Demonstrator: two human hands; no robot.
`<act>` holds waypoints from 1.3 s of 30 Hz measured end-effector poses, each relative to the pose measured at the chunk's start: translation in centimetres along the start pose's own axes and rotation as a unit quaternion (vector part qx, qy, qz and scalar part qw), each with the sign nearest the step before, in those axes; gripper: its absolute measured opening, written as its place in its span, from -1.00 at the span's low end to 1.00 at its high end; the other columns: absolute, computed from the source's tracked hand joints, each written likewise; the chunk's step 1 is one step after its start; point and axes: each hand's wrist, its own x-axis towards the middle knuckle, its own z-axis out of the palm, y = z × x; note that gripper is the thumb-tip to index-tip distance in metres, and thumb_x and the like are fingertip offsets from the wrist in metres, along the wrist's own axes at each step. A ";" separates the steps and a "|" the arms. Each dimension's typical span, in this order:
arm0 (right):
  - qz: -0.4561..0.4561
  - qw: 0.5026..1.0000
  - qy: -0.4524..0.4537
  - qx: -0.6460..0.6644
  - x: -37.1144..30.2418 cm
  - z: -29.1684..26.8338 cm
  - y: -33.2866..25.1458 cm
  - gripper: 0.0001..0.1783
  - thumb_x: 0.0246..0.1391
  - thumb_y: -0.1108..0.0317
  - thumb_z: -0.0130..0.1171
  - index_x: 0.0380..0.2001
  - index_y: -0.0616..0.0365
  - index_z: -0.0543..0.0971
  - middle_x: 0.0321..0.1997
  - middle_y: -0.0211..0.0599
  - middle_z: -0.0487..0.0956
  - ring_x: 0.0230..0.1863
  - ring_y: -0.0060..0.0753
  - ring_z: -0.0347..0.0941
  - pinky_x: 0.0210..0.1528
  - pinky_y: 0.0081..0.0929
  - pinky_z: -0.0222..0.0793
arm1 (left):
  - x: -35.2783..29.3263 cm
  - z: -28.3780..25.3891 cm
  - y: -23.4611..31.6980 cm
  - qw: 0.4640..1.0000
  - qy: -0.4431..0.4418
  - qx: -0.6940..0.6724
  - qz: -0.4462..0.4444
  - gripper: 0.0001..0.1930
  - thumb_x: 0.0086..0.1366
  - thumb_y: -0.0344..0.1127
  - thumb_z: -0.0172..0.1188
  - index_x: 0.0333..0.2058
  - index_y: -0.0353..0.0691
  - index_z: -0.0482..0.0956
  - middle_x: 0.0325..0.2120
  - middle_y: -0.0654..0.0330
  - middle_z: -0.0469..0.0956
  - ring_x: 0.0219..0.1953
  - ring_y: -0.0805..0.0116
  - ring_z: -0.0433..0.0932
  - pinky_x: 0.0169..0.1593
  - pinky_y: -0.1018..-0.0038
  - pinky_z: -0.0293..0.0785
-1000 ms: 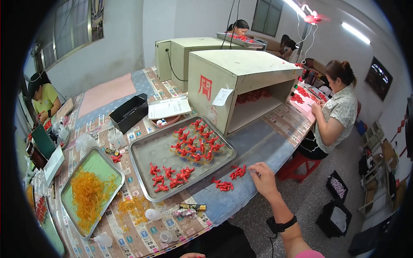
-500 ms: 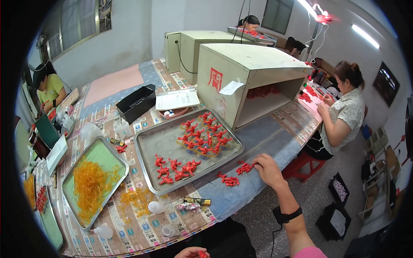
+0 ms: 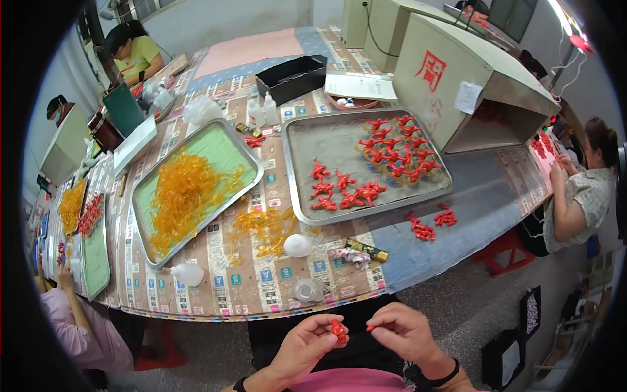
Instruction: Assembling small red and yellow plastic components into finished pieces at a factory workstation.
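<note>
Over my lap, below the table's front edge, my left hand (image 3: 307,343) pinches a small red plastic figure (image 3: 339,332) between thumb and fingers. Close by on its right, my right hand (image 3: 406,333) is closed on a small red part (image 3: 370,328); its exact shape is mostly covered by the fingertips. Two little piles of red parts (image 3: 423,231) lie on the blue cloth at the table's front right. Behind them, a metal tray (image 3: 292,179) bears several assembled red figures (image 3: 325,187), some standing among yellowish rings at its right side.
A green-lined tray (image 3: 145,196) holds tangled yellow plastic strips (image 3: 186,189), with more strips beside it. White squeeze bottles (image 3: 298,245), a clear cup (image 3: 306,290) and a glue tube (image 3: 366,249) stand or lie nearby. A metal box (image 3: 450,85) rises behind. Co-workers sit left and right.
My right hand has come back from the red parts on the cloth to my left hand, now with a small red part. My view has turned left and down.
</note>
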 end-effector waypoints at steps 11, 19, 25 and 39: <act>0.039 0.991 -0.014 0.128 0.0 3.9 0.7 -0.81 -0.04 0.66 0.19 -0.29 0.32 0.53 -0.20 -0.23 0.46 -0.24 -0.53 0.46 -0.24 -0.65 0.43 | -1.3 -1.3 -0.2 0.999 -0.022 0.018 0.036 -0.64 0.24 -0.51 0.12 0.01 -0.36 0.37 -0.18 0.17 0.47 -0.13 0.46 0.48 0.03 0.51 0.42; 0.080 0.984 -0.013 0.157 -0.2 3.5 1.1 -0.83 -0.01 0.58 0.21 -0.28 0.28 0.57 -0.15 -0.27 0.47 -0.18 -0.56 0.46 -0.17 -0.67 0.43 | -1.3 -1.2 -0.4 0.999 -0.026 0.039 0.018 -0.66 0.24 -0.51 0.12 0.00 -0.36 0.38 -0.16 0.17 0.48 -0.11 0.48 0.47 0.04 0.54 0.42; 0.089 0.978 -0.018 0.190 -0.3 3.3 1.6 -0.83 -0.01 0.56 0.22 -0.28 0.28 0.56 -0.18 -0.27 0.50 -0.22 -0.55 0.48 -0.17 -0.64 0.44 | -1.3 -0.6 -0.3 0.999 -0.019 0.049 0.011 -0.66 0.22 -0.51 0.14 -0.02 -0.35 0.39 -0.17 0.11 0.50 -0.12 0.36 0.50 0.02 0.44 0.45; 0.078 0.982 -0.031 0.170 -0.4 2.8 1.1 -0.76 -0.04 0.57 0.26 -0.24 0.31 0.54 -0.27 -0.30 0.55 -0.28 -0.57 0.49 -0.23 -0.66 0.46 | -1.1 -1.2 -0.8 0.995 -0.026 0.089 0.024 -0.67 0.22 -0.51 0.15 -0.01 -0.33 0.43 -0.15 0.21 0.50 -0.09 0.51 0.46 0.01 0.59 0.39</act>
